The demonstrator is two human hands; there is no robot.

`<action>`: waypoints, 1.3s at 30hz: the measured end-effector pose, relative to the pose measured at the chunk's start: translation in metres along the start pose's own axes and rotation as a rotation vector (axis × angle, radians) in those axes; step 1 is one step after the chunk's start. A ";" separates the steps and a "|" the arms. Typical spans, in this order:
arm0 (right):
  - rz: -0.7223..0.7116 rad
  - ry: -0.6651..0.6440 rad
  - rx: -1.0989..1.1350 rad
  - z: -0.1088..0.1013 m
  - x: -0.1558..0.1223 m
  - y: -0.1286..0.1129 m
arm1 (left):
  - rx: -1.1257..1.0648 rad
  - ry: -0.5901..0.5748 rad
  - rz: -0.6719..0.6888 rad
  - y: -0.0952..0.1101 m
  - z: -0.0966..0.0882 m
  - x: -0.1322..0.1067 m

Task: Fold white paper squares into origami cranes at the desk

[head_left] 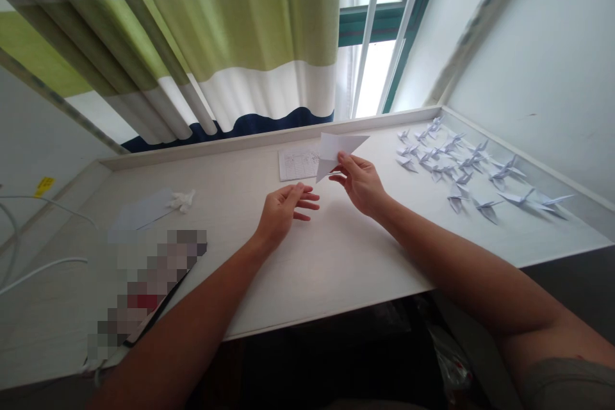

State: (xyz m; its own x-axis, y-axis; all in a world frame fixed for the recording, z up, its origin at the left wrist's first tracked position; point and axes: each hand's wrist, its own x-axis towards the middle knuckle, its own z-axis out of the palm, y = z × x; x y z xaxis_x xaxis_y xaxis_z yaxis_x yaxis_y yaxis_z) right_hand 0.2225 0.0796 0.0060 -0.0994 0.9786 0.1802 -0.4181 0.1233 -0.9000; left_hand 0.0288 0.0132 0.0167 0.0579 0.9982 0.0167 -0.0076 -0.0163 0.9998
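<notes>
A folded piece of white paper (pixel 331 148) is pinched between the thumb and fingers of my right hand (pixel 360 182), held up above the desk. Its outline shows pointed corners at the upper right and at the bottom. My left hand (pixel 284 210) is just to the left and nearer to me, apart from the paper, with its fingers spread and nothing in them. Behind both hands a small printed sheet or booklet (pixel 295 165) lies flat, partly covered by the folded paper. Several folded white paper cranes (pixel 454 144) stand in a group on the right side of the desk.
The white desk (pixel 307 282) has a raised rim along its back. To the left lie white paper sheets (pixel 139 210), a crumpled white tissue (pixel 182 201) and a blurred-out dark-edged device (pixel 154 288). White cables (pixel 43 275) run in at the left edge. A curtain (pixel 240 32) hangs behind.
</notes>
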 end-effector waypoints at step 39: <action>0.053 -0.119 -0.060 0.006 -0.006 0.006 | 0.026 0.003 0.059 -0.007 0.000 0.001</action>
State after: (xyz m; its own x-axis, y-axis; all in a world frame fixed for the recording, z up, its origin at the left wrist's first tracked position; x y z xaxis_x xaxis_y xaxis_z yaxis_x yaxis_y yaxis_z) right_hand 0.2148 0.0732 0.0017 -0.2273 0.9581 0.1743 -0.3550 0.0852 -0.9310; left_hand 0.0287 0.0145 0.0094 0.0547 0.9956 0.0758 0.0148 -0.0767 0.9969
